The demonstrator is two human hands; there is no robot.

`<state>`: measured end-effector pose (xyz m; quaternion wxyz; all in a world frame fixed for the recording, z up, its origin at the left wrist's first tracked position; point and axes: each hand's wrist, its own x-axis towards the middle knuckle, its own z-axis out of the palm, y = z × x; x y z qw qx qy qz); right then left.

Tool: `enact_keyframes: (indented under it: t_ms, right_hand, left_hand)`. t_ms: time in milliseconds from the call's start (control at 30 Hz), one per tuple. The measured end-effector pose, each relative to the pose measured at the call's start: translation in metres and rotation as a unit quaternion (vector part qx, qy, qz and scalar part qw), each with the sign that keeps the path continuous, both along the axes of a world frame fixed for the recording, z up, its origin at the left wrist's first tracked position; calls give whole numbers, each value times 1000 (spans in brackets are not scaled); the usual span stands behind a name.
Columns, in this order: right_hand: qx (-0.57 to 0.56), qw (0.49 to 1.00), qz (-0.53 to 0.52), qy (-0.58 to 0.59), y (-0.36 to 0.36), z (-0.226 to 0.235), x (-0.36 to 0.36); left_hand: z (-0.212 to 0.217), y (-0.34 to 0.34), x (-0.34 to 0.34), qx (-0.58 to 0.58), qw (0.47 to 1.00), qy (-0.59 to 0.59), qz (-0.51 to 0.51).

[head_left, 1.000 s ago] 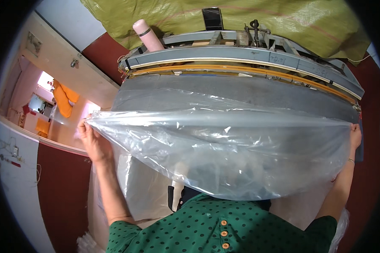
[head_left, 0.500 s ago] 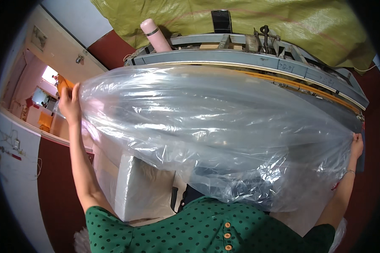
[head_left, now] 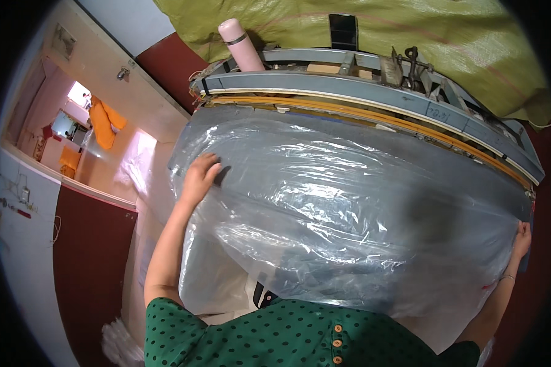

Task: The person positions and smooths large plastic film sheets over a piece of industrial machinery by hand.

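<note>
A large clear plastic sheet [head_left: 324, 202] is spread over a grey work surface [head_left: 251, 116] and hangs over its near edge toward me. My left hand [head_left: 199, 178] is over the left part of the sheet, thumb apart from the bent fingers, with nothing visibly gripped. Out at the far right, my right hand [head_left: 521, 240] is closed on the sheet's edge. Wrinkles and bright reflections run across the middle of the plastic.
Behind the surface runs a long grey metal frame [head_left: 324, 84] with an orange strip [head_left: 349, 113]. A pink flask [head_left: 242, 46] and a dark phone [head_left: 343, 32] stand there against yellow-green woven sheeting [head_left: 434, 37]. An open door [head_left: 113, 67] is at the left; bunched plastic [head_left: 117, 342] lies low left.
My left hand has come inward and down from the far left, and its grip has loosened. The raised sheet has settled onto the surface. My right hand has lowered slightly, still holding the edge.
</note>
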<state>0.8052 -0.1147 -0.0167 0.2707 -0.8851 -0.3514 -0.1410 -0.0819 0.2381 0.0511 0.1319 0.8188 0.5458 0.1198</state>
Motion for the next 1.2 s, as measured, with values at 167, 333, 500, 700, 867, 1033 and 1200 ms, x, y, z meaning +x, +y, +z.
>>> enact_keyframes:
  t_ms: [167, 333, 500, 700, 867, 1033, 1200]
  right_hand:
    - [-10, 1000, -2, 16, 3, -2, 3]
    - [74, 994, 39, 69, -7, -15, 33]
    - [103, 990, 17, 97, -22, -6, 37]
    - [281, 904, 47, 317, -50, 17, 33]
    - [332, 850, 49, 406, -78, 45, 6]
    - [271, 856, 8, 439, -91, 41, 72]
    - [166, 968, -128, 141, 29, 72, 9]
  left_hand:
    - [12, -5, 95, 119, 977, -39, -174]
    - [-14, -10, 99, 90, 979, 4, -184]
    - [-19, 4, 109, 133, 977, -31, -166]
    - [-20, 35, 124, 176, 973, -125, -83]
    - [-25, 42, 125, 199, 965, -168, 15]
    - [-22, 54, 138, 199, 967, -156, -13]
    - [33, 59, 146, 95, 811, -569, 92]
